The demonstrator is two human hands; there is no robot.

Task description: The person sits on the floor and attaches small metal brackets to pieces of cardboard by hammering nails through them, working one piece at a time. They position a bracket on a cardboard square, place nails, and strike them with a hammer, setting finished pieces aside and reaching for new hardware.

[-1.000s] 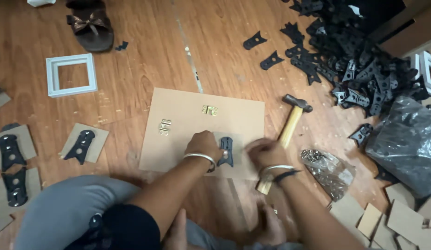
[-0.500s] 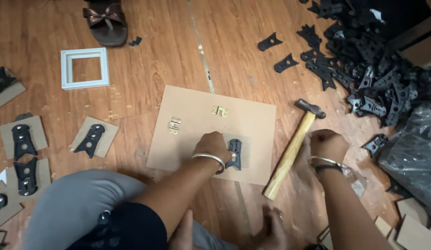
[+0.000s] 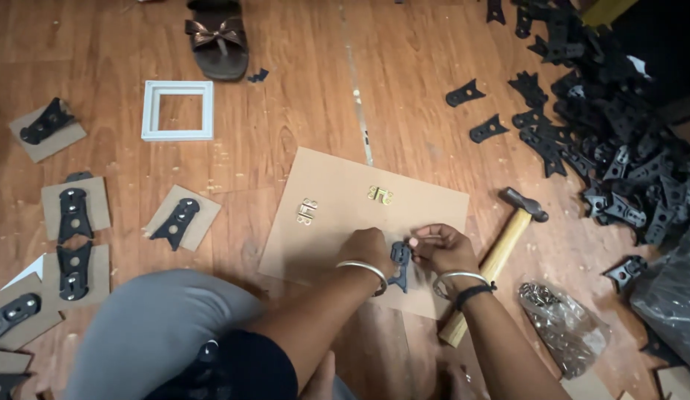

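Fingers [image 3: 419,241] of the right hand [image 3: 443,250] are pinched together at the top edge of a small black bracket [image 3: 399,263]; whether sth tiny sits between the tips can't be told, too small. Left hand [image 3: 369,250] lies curled just beside the bracket on its left, fingers bent down & pressing on/against it, holding it flat. Both wrists wear a silver bangle; right wrist also has a dark band.

Bracket lies on a tan board [image 3: 337,215], near the board's lower right part, w/ both hands meeting over it. Board lies flat on the wood floor [image 3: 286,111]. Two small brass hinges on the same board: one [image 3: 306,211] toward the left, one [image 3: 380,195] near the top middle, both apart from the hands.

Hammer [image 3: 493,263] w/ pale wooden handle & dark head lies on the floor just right of the board, handle running diagonally past the right wrist, untouched. Clear plastic bag [image 3: 564,326] of small metal bits sits further right, near the hammer's handle end.

Big pile of black brackets [image 3: 619,148] fills the upper right; a few loose ones scattered toward the middle. Left side: several cardboard pieces w/ a black bracket on each [image 3: 182,218]. White square frame [image 3: 177,110] lies upper left, brown sandal [image 3: 215,41] above it. Person's grey-clad knee [image 3: 152,326] at bottom left.
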